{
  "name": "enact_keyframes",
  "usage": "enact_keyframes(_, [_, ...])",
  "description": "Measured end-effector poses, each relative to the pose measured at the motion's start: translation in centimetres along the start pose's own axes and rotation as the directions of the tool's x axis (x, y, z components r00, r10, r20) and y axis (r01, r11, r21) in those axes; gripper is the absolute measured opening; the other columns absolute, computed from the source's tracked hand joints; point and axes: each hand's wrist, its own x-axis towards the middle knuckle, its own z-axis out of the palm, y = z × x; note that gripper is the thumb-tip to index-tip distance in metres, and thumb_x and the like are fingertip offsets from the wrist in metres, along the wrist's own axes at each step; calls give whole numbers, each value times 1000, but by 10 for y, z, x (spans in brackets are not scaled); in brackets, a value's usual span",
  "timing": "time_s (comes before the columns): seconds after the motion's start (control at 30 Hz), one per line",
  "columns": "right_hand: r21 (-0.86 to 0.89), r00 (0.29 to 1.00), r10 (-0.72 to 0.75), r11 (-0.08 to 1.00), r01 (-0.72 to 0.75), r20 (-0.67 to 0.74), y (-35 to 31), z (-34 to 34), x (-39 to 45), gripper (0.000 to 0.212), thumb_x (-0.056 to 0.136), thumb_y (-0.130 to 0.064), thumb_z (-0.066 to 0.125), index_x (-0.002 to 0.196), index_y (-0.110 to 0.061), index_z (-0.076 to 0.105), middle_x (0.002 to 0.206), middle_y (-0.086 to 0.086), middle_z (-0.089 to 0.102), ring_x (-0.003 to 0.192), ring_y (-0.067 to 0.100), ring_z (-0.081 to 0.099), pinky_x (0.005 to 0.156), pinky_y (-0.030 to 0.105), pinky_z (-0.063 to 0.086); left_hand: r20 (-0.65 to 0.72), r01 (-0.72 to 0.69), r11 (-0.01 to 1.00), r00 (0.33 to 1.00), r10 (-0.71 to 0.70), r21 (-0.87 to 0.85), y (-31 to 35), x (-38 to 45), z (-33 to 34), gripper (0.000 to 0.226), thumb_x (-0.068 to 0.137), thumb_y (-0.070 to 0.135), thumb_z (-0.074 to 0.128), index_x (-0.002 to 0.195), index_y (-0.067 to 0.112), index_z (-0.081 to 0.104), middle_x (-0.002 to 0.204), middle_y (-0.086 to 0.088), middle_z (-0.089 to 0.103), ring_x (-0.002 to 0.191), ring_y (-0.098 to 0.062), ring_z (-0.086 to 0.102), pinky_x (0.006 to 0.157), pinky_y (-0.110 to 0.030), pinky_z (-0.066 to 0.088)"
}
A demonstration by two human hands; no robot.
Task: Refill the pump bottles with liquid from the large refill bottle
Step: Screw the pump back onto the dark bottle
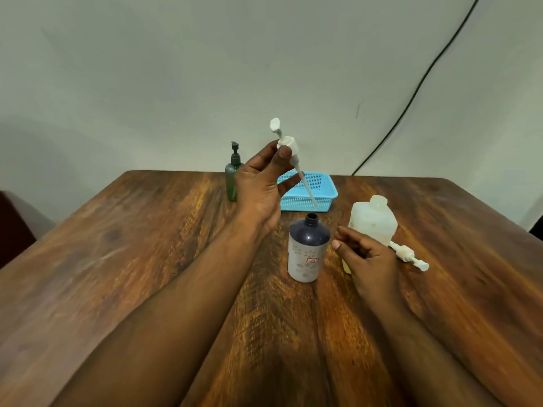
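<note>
**Pump lifted clear of the open bottle**

We pinch the pump (289, 148) in our left hand (260, 186), head tilted up-left, tube slanting down-right toward the bottle (307, 251) standing uncapped below. Our right hand (364, 257) hovers beside it, fingers loosely curled, empty. It partly hides the jug (373, 220) and second pump (408, 255) behind.

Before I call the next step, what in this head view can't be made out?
- Liquid level in the dark bottle: its wall is opaque, neck open.
- Contents of the white refill bottle: cloudy plastic, lower part behind the right hand.
- Small red-edged label: too small to read.
- Green pump bottle: partly behind the left hand, which holds a white pump.
- Inside of the blue basket: partly hidden by that hand.
</note>
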Motion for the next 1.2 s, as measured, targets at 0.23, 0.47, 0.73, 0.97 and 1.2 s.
enact_keyframes(0.23, [-13,1000,21,1000,-21,1,5,-10,-2,33,81,-17,74,112,-29,69,84,-36,67,90,-14,62,63,1,46,-19,-14,987,1000,17,160,-17,2,-3,40,85,9,73,124,0,67,94,-9,73,80,-15,71,70,-36,64])
enact_keyframes(0.47, [-28,1000,20,999,-19,10,8,-16,-2,32,81,-22,75,107,-39,68,89,-40,66,94,-14,62,68,5,49,-68,-86,995,994,89,44,-6,5,-6,31,91,8,67,120,-3,67,86,-5,74,77,-15,71,62,-33,61])
enact_keyframes(0.73, [-18,996,83,996,-82,36,13,-12,-12,32,81,-21,75,102,-44,68,94,-33,68,95,-14,61,92,30,50,-21,-109,990,994,111,87,-4,-1,-4,37,88,12,70,122,-3,67,90,-6,73,81,-17,70,65,-37,63])
enact_keyframes(0.97, [23,994,97,995,-98,58,11,-9,-14,33,81,-23,74,111,-36,69,101,-26,70,99,-8,63,90,28,52,76,-71,926,996,46,371,-39,-14,-17,27,84,11,77,111,7,74,102,-3,78,94,-19,76,69,-31,63])
enact_keyframes(1.2, [58,998,-7,998,3,59,-5,-3,-2,37,84,-14,73,119,-23,68,104,-19,71,100,-6,64,74,9,51,158,-112,882,986,44,459,-75,-32,-49,30,83,12,79,113,15,75,107,1,78,101,-15,74,79,-23,57])
